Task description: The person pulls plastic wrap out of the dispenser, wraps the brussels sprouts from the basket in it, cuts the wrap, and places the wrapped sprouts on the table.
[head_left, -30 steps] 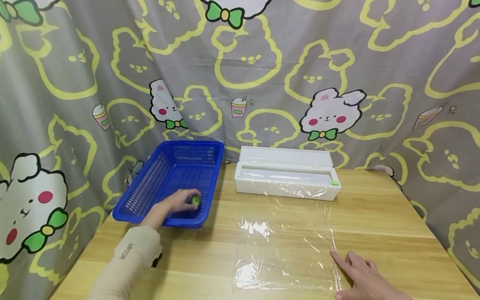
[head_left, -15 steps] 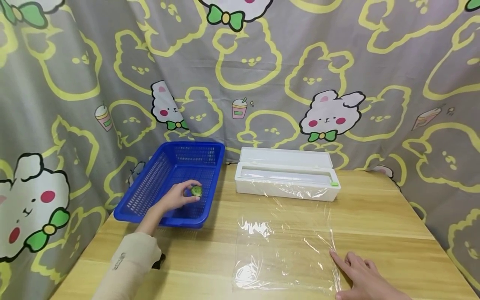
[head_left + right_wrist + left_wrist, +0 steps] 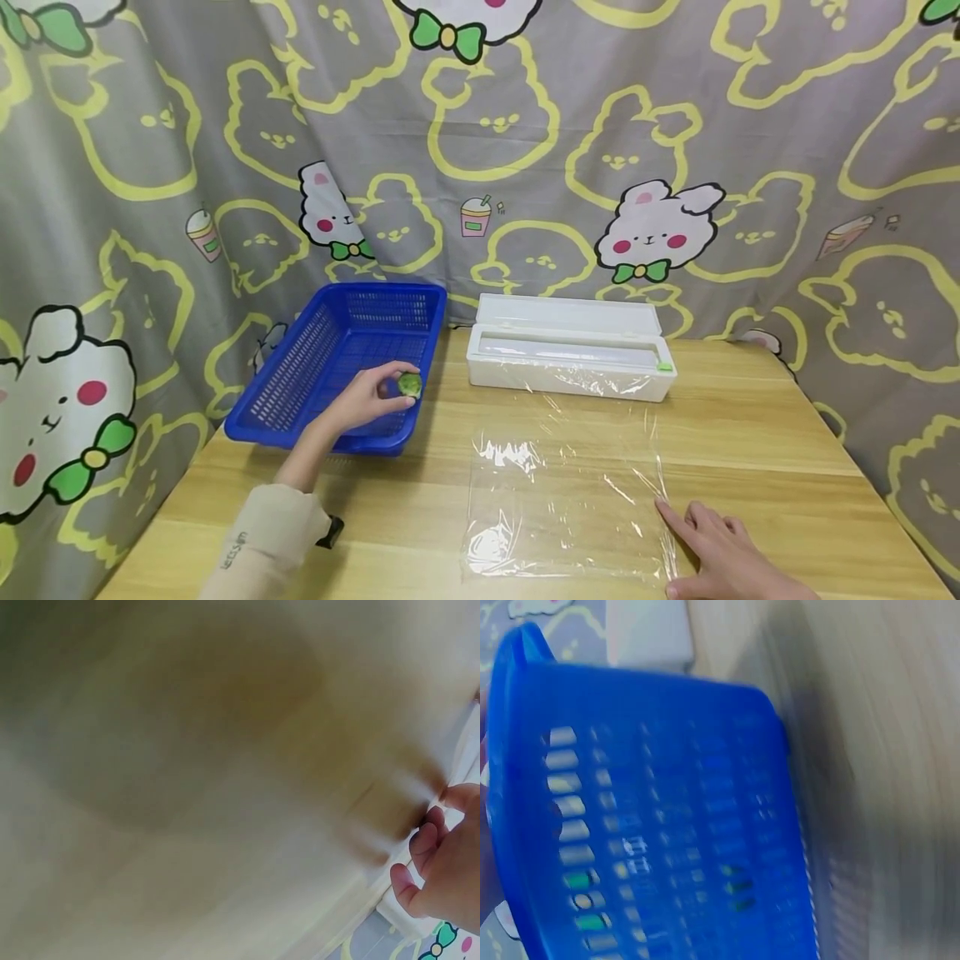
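Observation:
In the head view my left hand (image 3: pixel 365 398) pinches a small round green vegetable (image 3: pixel 410 384) between thumb and fingertips, over the right rim of the blue plastic basket (image 3: pixel 437 333). My right hand (image 3: pixel 723 554) rests at the right edge of a sheet of clear cling film (image 3: pixel 570 492) on the table, its index finger stretched to that edge and its thumb near the front corner. Slatted blue basket wall (image 3: pixel 675 795) fills most of the left wrist view and hides the vegetable's grip. The right wrist view shows my right hand (image 3: pixel 450 859) against the tabletop.
A white cling film box (image 3: pixel 570 379) stands at the back with its lid up, and the film runs from it toward me. A green slider (image 3: pixel 663 367) sits at its right end. Patterned curtain (image 3: pixel 525 150) hangs behind the wooden table (image 3: pixel 757 433).
My left hand has lifted the green vegetable from low inside the basket and moved it right, to the basket's rim. My right hand has stayed at the film's edge.

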The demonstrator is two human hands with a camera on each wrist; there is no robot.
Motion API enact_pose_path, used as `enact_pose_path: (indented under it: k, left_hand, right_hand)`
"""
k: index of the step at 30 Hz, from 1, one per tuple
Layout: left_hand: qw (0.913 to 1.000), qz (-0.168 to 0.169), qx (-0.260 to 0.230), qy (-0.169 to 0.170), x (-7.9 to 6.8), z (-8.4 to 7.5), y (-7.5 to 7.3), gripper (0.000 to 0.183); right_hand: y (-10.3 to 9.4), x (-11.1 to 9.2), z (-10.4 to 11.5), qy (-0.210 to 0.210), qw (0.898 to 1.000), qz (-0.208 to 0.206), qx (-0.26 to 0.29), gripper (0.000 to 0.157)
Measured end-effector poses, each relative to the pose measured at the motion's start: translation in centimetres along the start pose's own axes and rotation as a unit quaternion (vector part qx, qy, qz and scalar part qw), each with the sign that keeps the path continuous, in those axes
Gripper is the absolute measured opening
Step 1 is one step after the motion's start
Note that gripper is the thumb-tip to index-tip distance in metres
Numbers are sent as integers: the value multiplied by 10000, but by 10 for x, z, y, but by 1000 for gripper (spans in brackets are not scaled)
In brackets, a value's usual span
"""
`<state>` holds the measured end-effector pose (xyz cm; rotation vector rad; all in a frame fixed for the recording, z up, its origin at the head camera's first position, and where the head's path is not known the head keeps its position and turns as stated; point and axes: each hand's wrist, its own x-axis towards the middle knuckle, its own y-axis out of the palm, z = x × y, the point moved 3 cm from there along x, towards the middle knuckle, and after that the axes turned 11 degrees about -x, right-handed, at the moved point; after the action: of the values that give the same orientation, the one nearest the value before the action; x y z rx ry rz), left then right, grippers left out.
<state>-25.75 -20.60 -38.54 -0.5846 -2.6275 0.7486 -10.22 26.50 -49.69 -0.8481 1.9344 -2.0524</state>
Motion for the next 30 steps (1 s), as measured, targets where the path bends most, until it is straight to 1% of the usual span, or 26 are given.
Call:
enact_pose_path:
  k: [6, 10, 13, 14, 15, 18, 20, 21, 22, 26, 30]
  left_hand:
    - [9998, 166, -97, -47, 2, -19, 20, 41]
    - [9990, 343, -254, 103, 1, -50, 33, 40]
    - [9976, 486, -333, 367, -2, -73, 44, 37]
    - [9970, 530, -342, 455, -2, -76, 48, 37]
    - [9963, 562, -347, 554, -1, -76, 53, 37]
    - [9931, 773, -417, 780, 3, -64, 72, 38]
    - [9908, 976, -460, 819, 7, -55, 87, 38]
    - [9900, 1073, -452, 793, 9, -49, 94, 39]
    - [9889, 1187, -460, 760, 10, -47, 100, 38]
    - [9854, 1521, -489, 592, 11, -47, 122, 38]
    - [9787, 1831, -586, 717, 13, -47, 142, 40]
  right_hand:
    - [-2, 1, 1, 63, 9996, 279, 90, 98]
    - [-3, 1, 1, 77, 9996, 258, 41, 98]
    - [-4, 1, 2, 54, 9999, 140, -57, 98]
    - [-4, 1, 2, 63, 9999, 144, -69, 98]
    - [-4, 1, 2, 75, 9999, 114, -91, 98]
    - [-5, 1, 2, 149, 9998, 79, -94, 98]
    - [-5, 1, 2, 222, 9996, 157, -74, 98]
    - [-5, 2, 3, 238, 9996, 149, -84, 98]
    - [-6, 2, 3, 253, 9995, 185, -74, 98]
    - [-7, 3, 3, 245, 9991, 342, -100, 99]
    - [-7, 3, 2, 289, 9985, 428, -160, 101]
